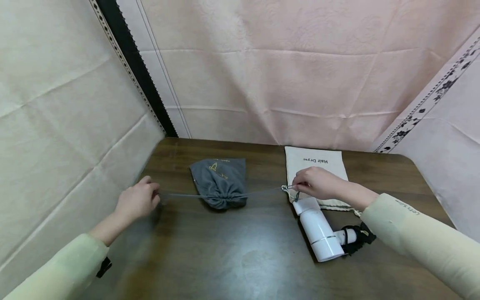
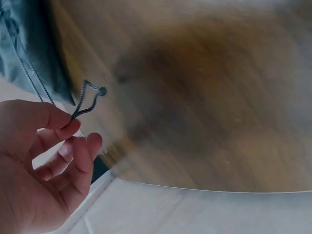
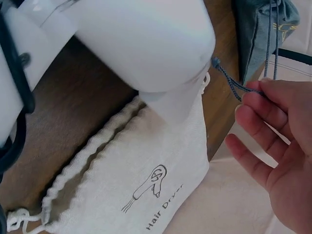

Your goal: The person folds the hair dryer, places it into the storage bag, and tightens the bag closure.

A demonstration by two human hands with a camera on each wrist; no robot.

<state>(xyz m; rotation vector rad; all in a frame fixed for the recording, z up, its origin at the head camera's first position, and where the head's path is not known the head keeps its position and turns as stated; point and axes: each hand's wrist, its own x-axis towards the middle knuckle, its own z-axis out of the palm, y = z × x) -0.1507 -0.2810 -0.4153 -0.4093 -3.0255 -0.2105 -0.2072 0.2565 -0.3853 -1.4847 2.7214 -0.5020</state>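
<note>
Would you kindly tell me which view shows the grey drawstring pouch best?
The head view, because the whole grey drawstring pouch is in frame, gathered end included. The left wrist view catches only a part at its upper left; the right wrist view, only a part at its upper right.

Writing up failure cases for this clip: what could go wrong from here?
1. Slip: the left hand and right hand pinch the drawstring near its ends, so either may slip off.
2. Drag: neither hand steadies the gray pouch, so an uneven pull could slide it across the table.
3. Snag: the knotted end at the right hand hangs close to the white hair dryer, so it might catch or nudge it.
</note>
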